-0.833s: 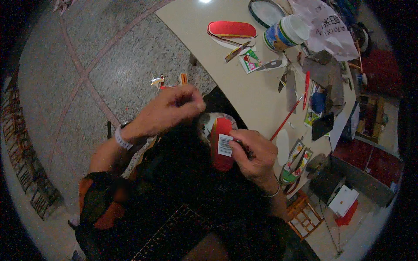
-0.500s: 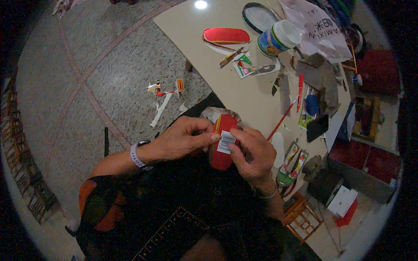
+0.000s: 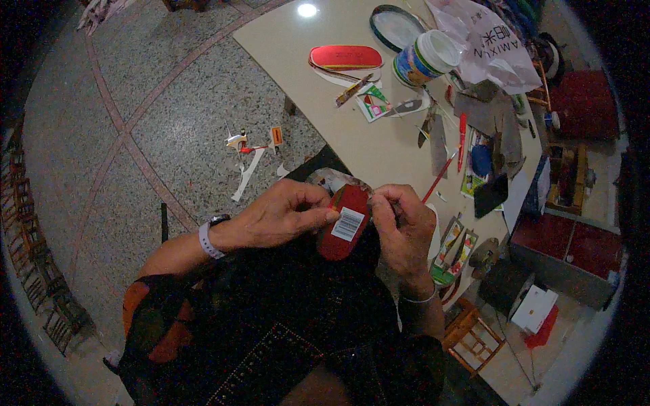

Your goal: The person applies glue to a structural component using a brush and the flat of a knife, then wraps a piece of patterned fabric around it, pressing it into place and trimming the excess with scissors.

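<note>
Fingers of both hands pinch a red oval piece [image 3: 344,222] over the lap, label up | left hand [image 3: 281,216] steadies its edge, right hand [image 3: 404,227] grips the other | beyond: table [image 3: 298,47] with matching red piece [image 3: 346,57], tin [image 3: 423,59]

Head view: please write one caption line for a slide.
Both hands, left hand and right hand, hold a red oval piece beside a cluttered table.
</note>
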`<state>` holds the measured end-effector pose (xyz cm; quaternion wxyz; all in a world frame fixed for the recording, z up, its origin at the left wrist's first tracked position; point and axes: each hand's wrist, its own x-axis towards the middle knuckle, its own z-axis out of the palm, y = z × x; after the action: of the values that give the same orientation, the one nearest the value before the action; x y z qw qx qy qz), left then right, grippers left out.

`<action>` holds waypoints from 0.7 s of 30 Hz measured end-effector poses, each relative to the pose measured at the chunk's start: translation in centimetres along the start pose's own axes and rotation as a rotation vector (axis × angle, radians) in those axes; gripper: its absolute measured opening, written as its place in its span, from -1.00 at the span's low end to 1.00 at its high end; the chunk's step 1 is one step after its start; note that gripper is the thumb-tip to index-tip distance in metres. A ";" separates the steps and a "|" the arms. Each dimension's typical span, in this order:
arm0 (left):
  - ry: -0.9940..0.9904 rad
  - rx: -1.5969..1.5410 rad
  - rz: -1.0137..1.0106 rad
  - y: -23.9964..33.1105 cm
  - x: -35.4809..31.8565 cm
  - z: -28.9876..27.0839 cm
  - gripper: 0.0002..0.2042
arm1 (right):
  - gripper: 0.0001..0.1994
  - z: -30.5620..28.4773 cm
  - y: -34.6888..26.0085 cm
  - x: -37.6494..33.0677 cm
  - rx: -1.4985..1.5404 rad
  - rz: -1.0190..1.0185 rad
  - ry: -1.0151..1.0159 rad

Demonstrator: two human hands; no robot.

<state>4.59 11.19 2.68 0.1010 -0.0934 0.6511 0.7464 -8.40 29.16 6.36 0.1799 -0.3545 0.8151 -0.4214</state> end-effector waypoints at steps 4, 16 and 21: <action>0.024 0.136 0.026 0.5 0.2 -0.2 -0.72 | -0.92 0.0 -0.4 0.2 0.075 0.098 -0.033; 0.384 0.195 0.376 1.2 2.2 -2.2 -0.75 | -0.92 -0.7 -0.3 1.9 0.296 0.186 -0.039; 0.207 0.010 0.218 2.2 2.6 -2.1 -0.74 | -0.92 -0.2 -0.3 2.1 0.236 0.208 -0.040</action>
<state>1.52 8.85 3.75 -0.0477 -0.0981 0.6680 0.7361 -9.87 27.63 6.71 0.2794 -0.2527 0.7884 -0.4863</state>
